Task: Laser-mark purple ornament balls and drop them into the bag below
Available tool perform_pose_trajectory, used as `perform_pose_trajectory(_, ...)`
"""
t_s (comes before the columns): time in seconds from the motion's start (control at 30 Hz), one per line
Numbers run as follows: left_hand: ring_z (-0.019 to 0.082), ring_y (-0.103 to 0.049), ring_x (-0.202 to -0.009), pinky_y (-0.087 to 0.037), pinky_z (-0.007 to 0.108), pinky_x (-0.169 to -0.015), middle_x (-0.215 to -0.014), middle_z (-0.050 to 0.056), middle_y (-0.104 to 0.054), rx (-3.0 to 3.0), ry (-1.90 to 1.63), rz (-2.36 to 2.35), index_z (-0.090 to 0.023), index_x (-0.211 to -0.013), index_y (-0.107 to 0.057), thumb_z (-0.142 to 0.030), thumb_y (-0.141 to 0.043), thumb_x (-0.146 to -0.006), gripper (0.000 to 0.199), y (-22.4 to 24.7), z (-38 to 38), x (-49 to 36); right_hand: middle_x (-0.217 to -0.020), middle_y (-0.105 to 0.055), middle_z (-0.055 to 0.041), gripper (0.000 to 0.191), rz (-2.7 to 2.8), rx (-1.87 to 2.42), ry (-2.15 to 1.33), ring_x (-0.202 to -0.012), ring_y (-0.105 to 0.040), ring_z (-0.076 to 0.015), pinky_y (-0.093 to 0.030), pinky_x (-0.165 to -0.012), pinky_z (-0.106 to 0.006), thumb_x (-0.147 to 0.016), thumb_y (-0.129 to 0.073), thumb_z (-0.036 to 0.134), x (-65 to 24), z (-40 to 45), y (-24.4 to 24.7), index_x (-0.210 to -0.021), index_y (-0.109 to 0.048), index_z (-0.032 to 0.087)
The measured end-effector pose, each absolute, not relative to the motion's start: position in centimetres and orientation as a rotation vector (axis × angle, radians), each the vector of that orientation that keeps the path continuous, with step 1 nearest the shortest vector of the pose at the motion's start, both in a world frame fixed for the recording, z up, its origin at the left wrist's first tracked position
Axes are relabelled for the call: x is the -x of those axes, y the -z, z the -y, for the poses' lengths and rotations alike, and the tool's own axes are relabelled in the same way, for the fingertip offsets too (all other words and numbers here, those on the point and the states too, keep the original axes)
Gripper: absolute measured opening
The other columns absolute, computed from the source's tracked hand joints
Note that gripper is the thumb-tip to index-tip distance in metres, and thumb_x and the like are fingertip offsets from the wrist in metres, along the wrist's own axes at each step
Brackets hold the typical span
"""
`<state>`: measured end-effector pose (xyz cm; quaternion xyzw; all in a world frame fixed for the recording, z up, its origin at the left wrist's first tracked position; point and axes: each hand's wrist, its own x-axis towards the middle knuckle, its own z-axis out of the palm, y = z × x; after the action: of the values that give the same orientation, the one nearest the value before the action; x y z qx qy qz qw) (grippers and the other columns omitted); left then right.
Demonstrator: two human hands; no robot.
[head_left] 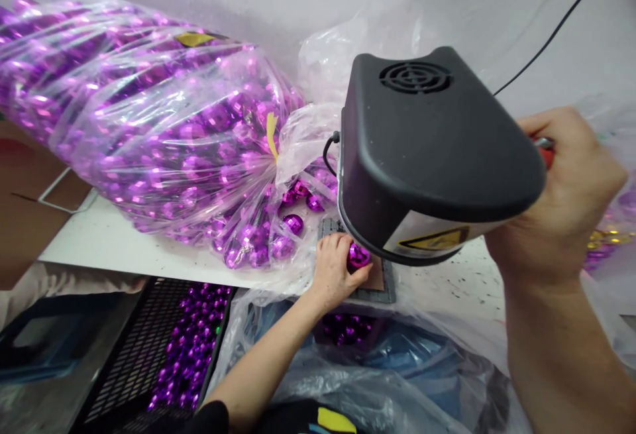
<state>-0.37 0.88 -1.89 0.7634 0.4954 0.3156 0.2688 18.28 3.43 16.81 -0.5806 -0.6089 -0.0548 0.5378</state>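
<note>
A shiny purple faceted ball [358,256] is held in the curled fingers of my left hand [334,268], over a small grey base [385,288] on the white table. My right hand [561,202] is wrapped round a red handle [547,156] at the right side of a black machine [442,136] with a round vent on top and a yellow warning label. The machine's underside is hidden. Loose purple balls [293,224] lie just left of the base, beside a large clear bag [163,116] full of such balls.
Below the table's left part stands a black crate [124,348] with purple balls. Clear plastic sheeting [308,394] lies across my lap, with more balls in it. A black cable [556,30] runs to the upper right. Brown cardboard [30,202] is at far left.
</note>
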Motion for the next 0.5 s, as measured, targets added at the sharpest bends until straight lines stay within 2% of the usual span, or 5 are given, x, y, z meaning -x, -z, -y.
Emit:
perform_pose_trajectory(0.17,0.030,-0.054,-0.120,-0.038,0.056,-0.110,-0.118,0.010,-0.064,-2.003,-0.843,-1.304,-0.022,-0.115,-0.063,-0.036,-0.067,-0.085,0.033,2.1,-0.7,0.3,-0.069,-0.049,0.0043,0.032,1.470,1.343,0.150,-0.063,-0.038,0.0012,-0.031,-0.060,-0.017,-0.090,-0.057,0.043,-18.2,-3.3,-16.9,-0.084,-0.060,0.011)
perform_pose_trajectory(0.37,0.031,-0.054,-0.120,-0.034,0.060,-0.114,-0.116,0.009,-0.064,-1.936,-0.863,-1.280,-0.024,-0.115,-0.061,-0.035,-0.069,-0.083,0.035,2.0,-0.6,0.5,-0.080,-0.059,-0.0003,0.019,1.426,1.190,0.432,-0.071,-0.051,-0.0021,-0.039,-0.063,-0.018,-0.090,-0.057,0.030,-18.2,-1.6,-14.4,-0.090,-0.064,0.012)
perform_pose_trajectory(0.5,0.031,-0.055,-0.120,-0.024,0.063,-0.119,-0.119,0.009,-0.063,-1.910,-0.908,-1.272,-0.024,-0.122,-0.056,-0.033,-0.073,-0.079,0.046,2.0,-0.4,0.5,-0.075,-0.058,-0.0031,0.014,1.538,1.021,0.265,-0.071,-0.058,-0.0102,-0.045,-0.062,-0.025,-0.081,-0.065,0.027,-19.0,1.2,-10.8,-0.084,-0.062,0.013)
